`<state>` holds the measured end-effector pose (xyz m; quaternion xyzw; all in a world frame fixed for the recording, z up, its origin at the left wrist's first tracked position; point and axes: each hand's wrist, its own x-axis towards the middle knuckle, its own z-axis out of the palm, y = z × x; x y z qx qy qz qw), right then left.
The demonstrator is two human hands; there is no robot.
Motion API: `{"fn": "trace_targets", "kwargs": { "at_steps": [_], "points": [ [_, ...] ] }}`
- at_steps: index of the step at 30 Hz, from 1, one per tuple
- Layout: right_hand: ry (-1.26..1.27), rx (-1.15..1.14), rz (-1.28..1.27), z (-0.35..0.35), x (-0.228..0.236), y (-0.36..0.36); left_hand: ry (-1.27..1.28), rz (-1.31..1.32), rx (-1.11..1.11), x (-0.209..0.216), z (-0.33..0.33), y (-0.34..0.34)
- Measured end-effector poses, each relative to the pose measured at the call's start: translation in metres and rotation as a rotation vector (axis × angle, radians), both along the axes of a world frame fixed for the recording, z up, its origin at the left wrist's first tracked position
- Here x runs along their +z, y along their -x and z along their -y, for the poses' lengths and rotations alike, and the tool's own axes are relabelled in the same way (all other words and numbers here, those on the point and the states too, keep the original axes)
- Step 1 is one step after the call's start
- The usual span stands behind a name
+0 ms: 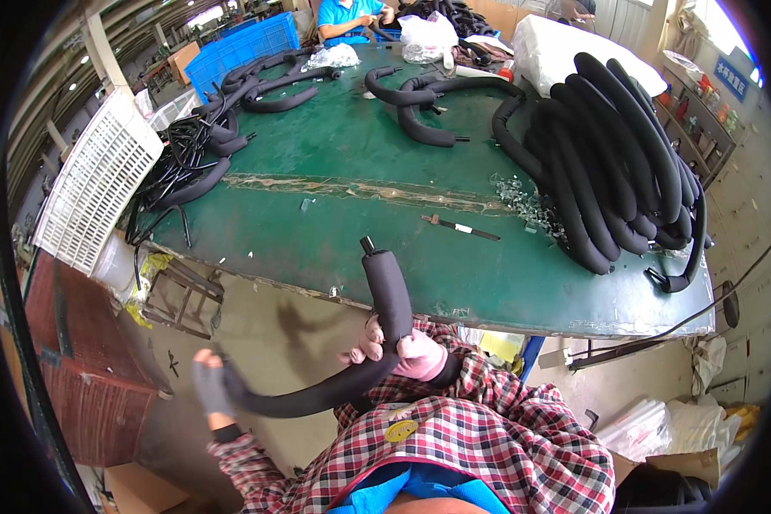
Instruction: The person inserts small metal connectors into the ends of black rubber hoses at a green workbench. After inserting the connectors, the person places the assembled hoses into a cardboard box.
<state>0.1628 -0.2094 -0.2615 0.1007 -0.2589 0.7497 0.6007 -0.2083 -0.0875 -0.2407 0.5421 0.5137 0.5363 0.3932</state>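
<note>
A curved black foam-covered tube (317, 392) hangs in front of my body, off the table's near edge. My right hand (415, 353), in a pink glove, wraps round it below its upper end, where a thin black core (367, 245) sticks out of the foam. At the tube's other end is my left hand (210, 385), in a grey glove with bare fingertips. It is blurred by motion, but its fingers appear closed against the tube. On the green table (343, 206) beyond lies a thin black strip with a white patch (463, 228).
A big pile of black foam tubes (608, 163) covers the table's right side, beside clear scraps (527, 206). More tubes (420, 111) and thin black hoses (176, 154) lie farther back and left. A white crate (98, 180) leans at the left. Across the table sits a person in blue (343, 17).
</note>
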Motion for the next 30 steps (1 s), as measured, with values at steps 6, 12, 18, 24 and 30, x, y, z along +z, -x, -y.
{"fn": "trace_targets", "kwargs": {
  "at_steps": [6, 12, 18, 24, 30],
  "points": [
    [0.161, -0.324, 0.823, -0.003, 0.019, 0.014, 0.189, 0.312, -0.759, 0.027, 0.026, -0.175],
    [0.119, -0.561, 1.054, -0.014, -0.002, 0.033, 0.550, 0.532, -0.772, 0.075, 0.012, -0.245],
    [0.162, -0.659, 1.127, -0.013, -0.020, 0.049, 0.542, 0.383, -0.615, 0.042, 0.012, -0.244],
    [0.172, -0.764, 1.224, -0.017, -0.036, 0.057, 0.368, 0.168, -0.624, 0.021, 0.031, -0.242],
    [-0.171, -0.804, 1.414, 0.006, 0.037, -0.044, 0.268, 0.014, -0.502, 0.038, 0.024, -0.232]
  ]
}}
